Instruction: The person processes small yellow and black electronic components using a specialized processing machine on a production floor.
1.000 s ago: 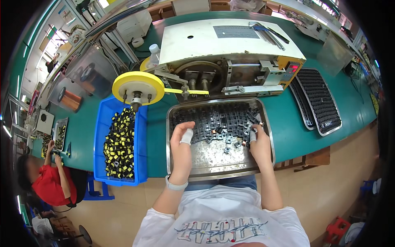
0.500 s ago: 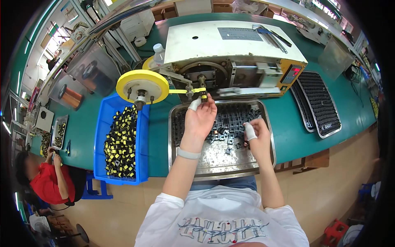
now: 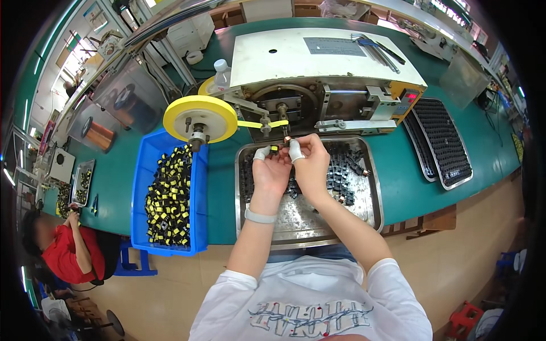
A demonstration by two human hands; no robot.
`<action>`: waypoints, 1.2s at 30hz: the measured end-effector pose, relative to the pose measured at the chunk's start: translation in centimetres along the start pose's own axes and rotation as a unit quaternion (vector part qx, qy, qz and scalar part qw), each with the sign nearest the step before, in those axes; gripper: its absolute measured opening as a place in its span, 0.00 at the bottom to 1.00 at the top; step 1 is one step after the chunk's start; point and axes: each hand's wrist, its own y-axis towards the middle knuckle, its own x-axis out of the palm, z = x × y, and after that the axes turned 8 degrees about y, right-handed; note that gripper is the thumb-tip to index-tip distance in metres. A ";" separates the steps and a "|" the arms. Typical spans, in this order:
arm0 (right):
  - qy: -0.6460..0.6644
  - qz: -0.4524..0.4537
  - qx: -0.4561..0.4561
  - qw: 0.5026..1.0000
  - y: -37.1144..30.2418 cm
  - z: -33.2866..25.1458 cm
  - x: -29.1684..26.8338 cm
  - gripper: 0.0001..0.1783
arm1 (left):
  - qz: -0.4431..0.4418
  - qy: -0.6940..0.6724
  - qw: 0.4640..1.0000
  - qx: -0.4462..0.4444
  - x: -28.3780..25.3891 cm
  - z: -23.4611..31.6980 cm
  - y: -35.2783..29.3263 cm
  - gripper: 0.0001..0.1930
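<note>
My left hand [image 3: 271, 175], palm up, holds a small black bobbin wrapped in yellow tape [image 3: 274, 149] at its fingertips. Close beside it, my right hand [image 3: 313, 167] pinches a small black bobbin with copper winding [image 3: 287, 140], just below the spindle of the taping machine [image 3: 290, 62]. White covers wrap a finger on each hand. From the large yellow tape roll [image 3: 170, 118], a strip of yellow tape [image 3: 250, 124] runs to the spindle. Beneath my hands lies a metal tray [image 3: 284, 237] with many black bobbins [image 3: 339, 176].
On the left stands a blue bin [image 3: 200, 227] full of yellow-taped bobbins. Two trays of black parts [image 3: 441, 142] lie at the right. Hex keys [image 3: 375, 51] rest on the machine, and a plastic bottle [image 3: 222, 74] stands behind the roll. A person in red [image 3: 65, 250] works at far left.
My left hand has come down from the spindle with the taped bobbin. My right hand has moved up and left from the tray, bringing a copper-wound bobbin to the spindle.
</note>
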 end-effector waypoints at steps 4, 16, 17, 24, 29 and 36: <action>0.003 -0.004 -0.025 1.000 -0.5 0.2 0.5 0.02 | 0.014 -0.015 1.000 0.002 0.1 0.3 -0.1 0.10; -0.192 -0.098 -0.026 0.976 0.0 -2.8 -3.1 0.18 | -0.013 -0.007 1.000 -0.007 -1.2 0.2 0.5 0.10; -0.256 -0.106 -0.047 0.960 -0.5 -3.7 -4.3 0.19 | -0.008 -0.008 1.000 -0.008 -1.0 0.2 0.3 0.10; -0.485 -0.086 0.021 0.870 -5.0 -6.1 -12.9 0.29 | -0.025 0.017 1.000 -0.005 -0.9 0.7 -0.1 0.11; -0.506 -0.135 0.121 0.843 -6.3 -5.0 -15.2 0.34 | -0.044 0.053 0.998 -0.015 0.4 0.6 -0.1 0.12; -0.507 -0.108 0.055 0.854 -6.1 -2.9 -15.5 0.27 | -0.093 0.116 0.989 -0.019 1.4 -0.1 0.4 0.15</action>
